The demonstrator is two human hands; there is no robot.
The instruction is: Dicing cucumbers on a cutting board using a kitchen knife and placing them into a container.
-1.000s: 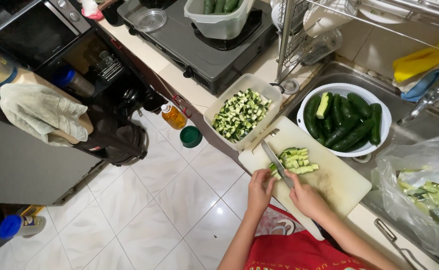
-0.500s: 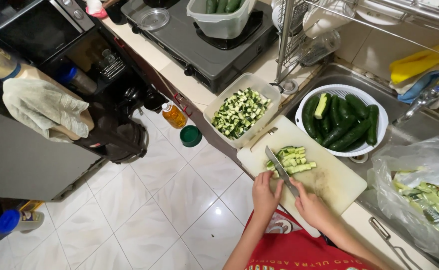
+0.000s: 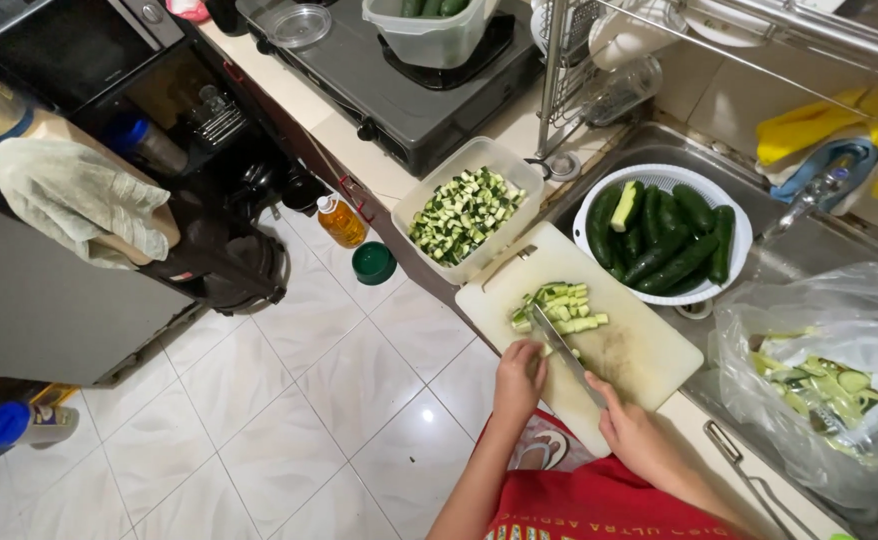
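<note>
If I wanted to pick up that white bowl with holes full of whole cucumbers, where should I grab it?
Probably by the rim of the white colander, one hand on each side, coming from above. The whole cucumbers fill its middle, and the rim flares out, free all around.

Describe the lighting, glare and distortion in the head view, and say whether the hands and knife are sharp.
Head view: bright, even light from above; a glare spot on the white floor tiles; wide-angle bending toward the edges, seen in the sink rim; the left hand, right hand and knife over the cutting board look slightly soft, the cucumber pieces clearer.
</note>
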